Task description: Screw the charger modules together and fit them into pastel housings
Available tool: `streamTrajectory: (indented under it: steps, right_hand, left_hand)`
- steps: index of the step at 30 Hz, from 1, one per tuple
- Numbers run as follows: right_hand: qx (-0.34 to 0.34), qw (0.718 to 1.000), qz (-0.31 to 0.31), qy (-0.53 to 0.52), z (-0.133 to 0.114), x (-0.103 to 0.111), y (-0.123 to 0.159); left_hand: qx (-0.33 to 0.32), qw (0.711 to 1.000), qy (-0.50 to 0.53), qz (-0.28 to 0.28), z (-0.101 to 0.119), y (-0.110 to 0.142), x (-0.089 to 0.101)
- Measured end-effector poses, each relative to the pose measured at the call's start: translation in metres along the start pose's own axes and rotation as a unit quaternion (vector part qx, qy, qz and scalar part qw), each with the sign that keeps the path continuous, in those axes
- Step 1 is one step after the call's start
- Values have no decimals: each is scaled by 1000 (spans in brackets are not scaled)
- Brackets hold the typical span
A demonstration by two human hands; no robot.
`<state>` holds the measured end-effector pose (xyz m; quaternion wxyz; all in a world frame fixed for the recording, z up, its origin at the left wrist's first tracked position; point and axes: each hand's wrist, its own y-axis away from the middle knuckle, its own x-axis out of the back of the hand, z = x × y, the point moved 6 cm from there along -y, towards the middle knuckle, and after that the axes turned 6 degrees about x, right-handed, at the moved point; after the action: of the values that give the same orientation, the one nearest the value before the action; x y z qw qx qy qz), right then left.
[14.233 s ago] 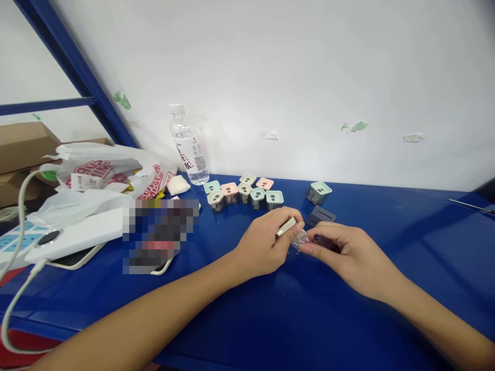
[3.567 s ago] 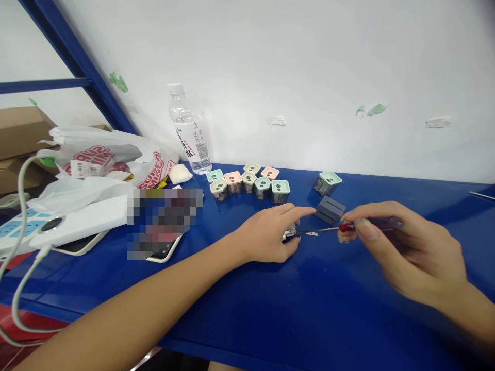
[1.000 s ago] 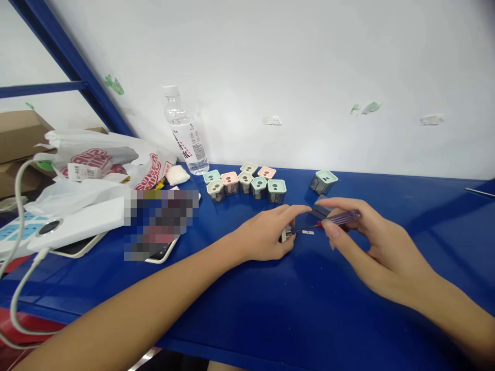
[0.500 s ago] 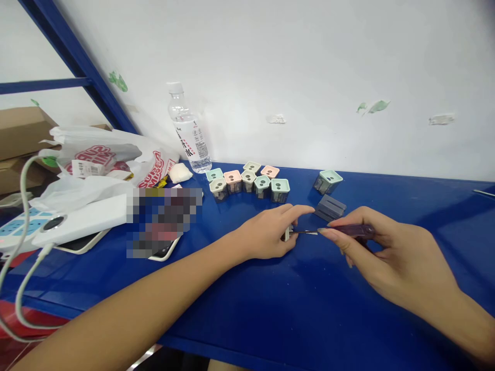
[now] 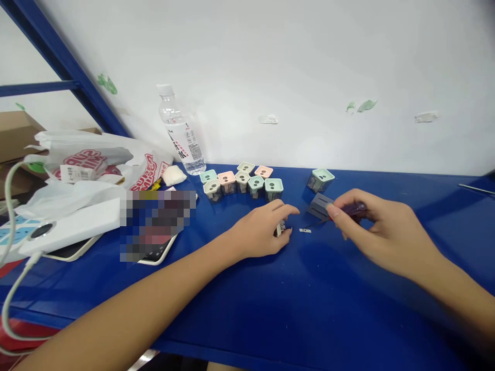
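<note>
My left hand (image 5: 266, 229) rests on the blue table, its fingers closed round a pale pencil sharpener top (image 5: 280, 228); its inner works face right, and most of it is hidden by the fingers. In my right hand (image 5: 377, 226) is a screwdriver (image 5: 353, 208) with a dark purple handle, its thin shaft pointing left and down, apart from the sharpener top. A small metal sharpener blade (image 5: 305, 230) lies flat between the hands. Just behind the screwdriver's shaft, a dark see-through sharpener container (image 5: 319, 205) lies on the table.
Several two-hole pencil sharpeners (image 5: 274, 188) stand grouped near the wall, and a mint one (image 5: 320, 179) stands apart to the right. A water bottle (image 5: 183, 134), plastic bag (image 5: 96, 154), white power bank (image 5: 73, 221) with cable and a phone (image 5: 158, 252) occupy the left. A thin metal rod (image 5: 475, 189) lies far right.
My right hand has drawn the screwdriver back from the sharpener top, and its shaft now tilts. The small blade shows fully on the table. The whole view has shifted slightly.
</note>
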<state>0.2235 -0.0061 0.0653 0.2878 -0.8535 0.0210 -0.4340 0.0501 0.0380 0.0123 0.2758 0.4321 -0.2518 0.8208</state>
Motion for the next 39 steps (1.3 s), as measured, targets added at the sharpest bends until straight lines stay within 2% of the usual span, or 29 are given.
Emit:
streamTrajectory:
  steps: [9,23,39]
  right_hand:
    - [-28,1000,14,0,4,4,5]
    - [1,999,30,-30,-7,6,5]
    - [-12,998,37,-50,-9,5,5]
  left_hand:
    - [-2,1000,0,-1,1,1,-2]
    - [-5,1000,2,-1,4,1,-2]
    - [-13,1000,-14,1,5,-1,-6]
